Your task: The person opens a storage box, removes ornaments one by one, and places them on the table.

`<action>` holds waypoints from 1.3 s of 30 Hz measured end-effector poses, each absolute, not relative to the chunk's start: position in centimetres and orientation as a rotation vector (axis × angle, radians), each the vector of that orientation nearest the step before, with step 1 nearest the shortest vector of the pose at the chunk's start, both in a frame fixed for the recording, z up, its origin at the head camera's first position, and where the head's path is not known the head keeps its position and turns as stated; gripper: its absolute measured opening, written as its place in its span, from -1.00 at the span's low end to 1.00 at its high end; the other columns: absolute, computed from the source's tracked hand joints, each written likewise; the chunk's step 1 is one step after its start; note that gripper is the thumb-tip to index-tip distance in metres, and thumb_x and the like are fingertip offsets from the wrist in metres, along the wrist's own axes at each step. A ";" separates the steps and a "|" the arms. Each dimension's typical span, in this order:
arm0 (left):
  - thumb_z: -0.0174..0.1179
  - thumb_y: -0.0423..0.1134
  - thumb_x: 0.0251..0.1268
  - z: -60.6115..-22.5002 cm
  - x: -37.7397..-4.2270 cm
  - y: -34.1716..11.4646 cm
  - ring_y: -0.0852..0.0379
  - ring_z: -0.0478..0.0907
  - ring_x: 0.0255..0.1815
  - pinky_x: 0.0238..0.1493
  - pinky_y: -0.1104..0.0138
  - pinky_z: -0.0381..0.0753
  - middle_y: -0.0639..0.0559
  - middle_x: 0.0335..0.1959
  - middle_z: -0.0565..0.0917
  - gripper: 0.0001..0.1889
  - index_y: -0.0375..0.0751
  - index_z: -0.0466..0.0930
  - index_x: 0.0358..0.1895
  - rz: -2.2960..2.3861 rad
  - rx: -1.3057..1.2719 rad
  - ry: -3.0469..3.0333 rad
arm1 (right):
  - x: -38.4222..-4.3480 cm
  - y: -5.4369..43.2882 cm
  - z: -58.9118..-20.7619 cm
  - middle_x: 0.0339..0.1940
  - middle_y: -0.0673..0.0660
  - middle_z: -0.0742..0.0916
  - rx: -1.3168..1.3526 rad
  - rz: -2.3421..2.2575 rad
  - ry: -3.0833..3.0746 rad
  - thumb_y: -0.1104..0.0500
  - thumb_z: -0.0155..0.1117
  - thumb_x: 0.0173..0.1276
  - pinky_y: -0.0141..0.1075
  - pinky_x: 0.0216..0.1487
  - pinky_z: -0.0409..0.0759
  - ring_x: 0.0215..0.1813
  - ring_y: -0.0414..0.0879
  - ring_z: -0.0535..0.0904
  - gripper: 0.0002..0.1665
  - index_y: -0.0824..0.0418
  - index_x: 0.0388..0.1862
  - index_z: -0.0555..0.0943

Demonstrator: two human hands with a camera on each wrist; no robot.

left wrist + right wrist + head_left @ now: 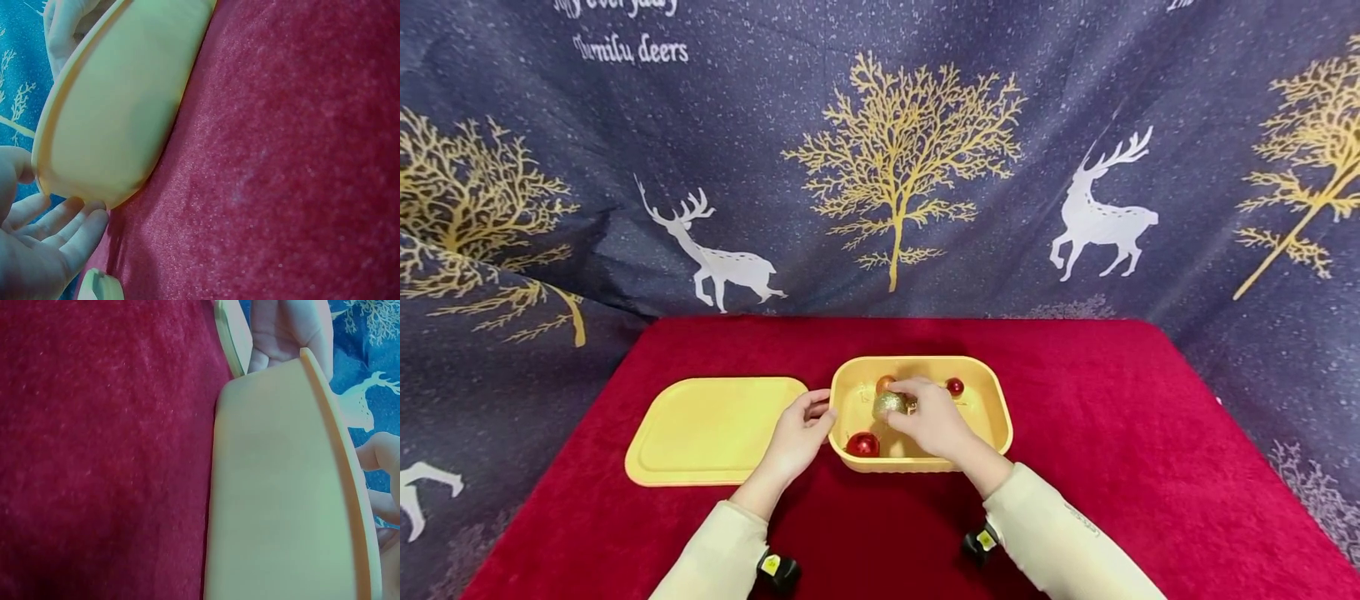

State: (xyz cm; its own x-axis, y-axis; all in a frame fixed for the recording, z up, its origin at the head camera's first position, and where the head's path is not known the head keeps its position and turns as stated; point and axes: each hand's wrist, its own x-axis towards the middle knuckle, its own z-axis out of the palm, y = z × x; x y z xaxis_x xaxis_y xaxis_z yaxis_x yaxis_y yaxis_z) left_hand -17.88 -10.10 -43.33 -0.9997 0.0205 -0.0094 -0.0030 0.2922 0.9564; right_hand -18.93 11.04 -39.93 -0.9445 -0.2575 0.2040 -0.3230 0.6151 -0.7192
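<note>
A yellow plastic box (1003,417) stands on the table, its lid off. My right hand (928,417) reaches inside from the near right and pinches a gold glitter bauble (889,404) between thumb and fingers. Around it in the box are a shiny red bauble (862,444) at the near left corner, an orange bauble (885,384) behind, and a small dark red bauble (955,387) to the right. My left hand (802,429) rests against the box's left end, with extended fingertips touching the outer wall in the left wrist view. The box wall (281,487) hides the baubles from the right wrist view.
A flat yellow lid (715,429) lies left of the box, partly behind my left wrist. Red velvet cloth (1112,433) covers the table. A dark blue curtain (970,267) with deer and trees hangs behind and at the sides.
</note>
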 end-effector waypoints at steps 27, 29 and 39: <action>0.10 -0.32 0.33 -43.3 -17.6 -10.2 -0.03 0.61 -0.13 -0.19 0.27 0.67 -0.32 0.02 0.59 -0.59 -0.34 0.40 0.22 1.910 -0.001 2.422 | -17.4 16.1 -39.8 -0.09 0.16 0.69 0.565 1.356 -2.670 0.27 0.35 0.07 -0.43 -0.28 0.65 -0.11 -0.04 0.61 -0.57 0.28 -0.02 0.62; 0.10 -0.33 0.33 -43.4 -17.7 -10.2 -0.02 0.61 -0.14 -0.20 0.28 0.67 -0.32 0.02 0.59 -0.59 -0.34 0.40 0.22 1.909 0.000 2.426 | -17.4 16.6 -39.8 -0.10 0.18 0.69 0.571 1.345 -2.652 0.28 0.35 0.07 -0.40 -0.27 0.66 -0.12 -0.04 0.62 -0.58 0.29 -0.02 0.62; 0.10 -0.31 0.35 -43.3 -17.6 -10.1 -0.06 0.60 -0.11 -0.18 0.27 0.68 -0.33 0.04 0.57 -0.58 -0.34 0.38 0.24 1.909 0.016 2.425 | -17.1 18.9 -39.3 -0.18 0.17 0.72 0.551 1.398 -2.593 0.32 0.38 0.09 -0.32 -0.26 0.69 -0.20 -0.22 0.62 -0.57 0.30 0.01 0.61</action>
